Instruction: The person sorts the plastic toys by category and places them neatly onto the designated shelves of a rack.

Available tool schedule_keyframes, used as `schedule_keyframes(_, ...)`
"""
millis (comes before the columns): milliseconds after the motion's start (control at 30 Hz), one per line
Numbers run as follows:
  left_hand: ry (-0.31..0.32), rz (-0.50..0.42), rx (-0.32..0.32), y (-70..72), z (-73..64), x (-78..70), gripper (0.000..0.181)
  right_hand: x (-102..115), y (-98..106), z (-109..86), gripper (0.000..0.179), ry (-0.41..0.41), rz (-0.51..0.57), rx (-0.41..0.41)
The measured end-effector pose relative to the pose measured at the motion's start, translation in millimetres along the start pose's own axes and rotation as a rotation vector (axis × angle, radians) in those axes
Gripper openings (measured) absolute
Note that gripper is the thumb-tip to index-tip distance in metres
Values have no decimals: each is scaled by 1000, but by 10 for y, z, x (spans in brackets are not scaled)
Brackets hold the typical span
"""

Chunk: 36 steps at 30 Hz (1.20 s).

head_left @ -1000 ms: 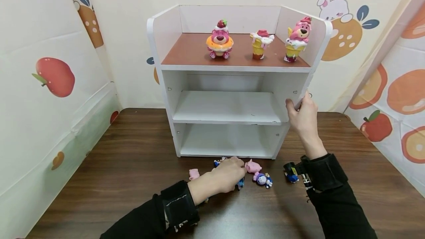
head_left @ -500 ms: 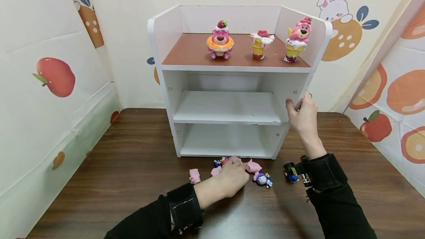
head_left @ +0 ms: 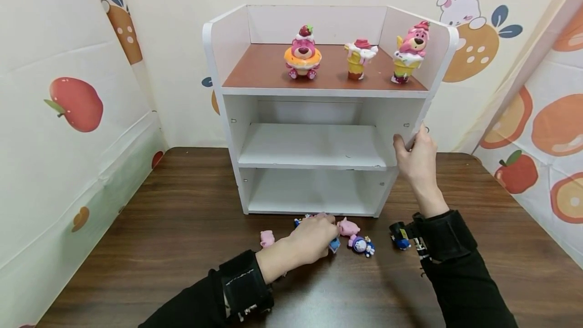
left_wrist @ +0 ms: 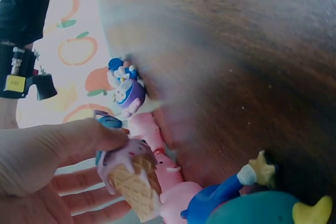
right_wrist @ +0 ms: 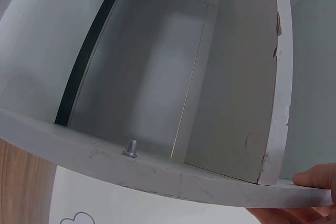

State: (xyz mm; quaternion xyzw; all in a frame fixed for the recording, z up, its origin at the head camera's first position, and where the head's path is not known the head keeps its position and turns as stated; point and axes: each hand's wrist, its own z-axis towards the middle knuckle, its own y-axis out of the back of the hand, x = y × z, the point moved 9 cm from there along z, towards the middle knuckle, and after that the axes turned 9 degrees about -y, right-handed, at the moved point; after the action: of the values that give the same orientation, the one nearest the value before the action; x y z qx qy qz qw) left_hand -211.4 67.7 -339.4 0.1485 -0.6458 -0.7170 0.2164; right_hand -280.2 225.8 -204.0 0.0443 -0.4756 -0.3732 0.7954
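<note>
My left hand pinches an ice-cream-cone figurine low over the table, in front of the shelf unit. Its waffle cone has lilac icing, and a blue part sits above, partly behind the thumb. In the left wrist view, pink pig figurines lie just past the cone, and a blue-and-teal figurine with a gold star is close in front. My right hand grips the right side panel of the white shelf unit, thumb on the inner side and fingers outside.
A pink pig and a purple figurine lie right of my left hand. Another blue figurine is by the right wrist. Bear figurines and a small ice-cream figurine stand on the brown top shelf.
My left hand shifted slightly right, uncovering pink pigs, then came back left over them; a blue part now shows beside its fingers. My right hand stays on the side panel.
</note>
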Motion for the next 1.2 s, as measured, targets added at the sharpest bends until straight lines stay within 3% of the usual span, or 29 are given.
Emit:
schedule_keyframes(300,70,-430,-118,56,-51,158,30,4,0,0,36,5,10,-1)
schedule_keyframes(400,70,-524,-144,41,-55,174,29,1,0,3,36,9,7,-7)
schedule_keyframes(733,76,-592,-149,-45,-93,171,25,-11,-5,7,35,15,11,-17)
schedule_keyframes(1067,148,-767,-166,-95,-196,296,26,-6,-5,3,36,19,12,-17)
schedule_keyframes(1200,164,-747,-151,-83,-230,330,30,-3,-5,5,35,25,11,-17)
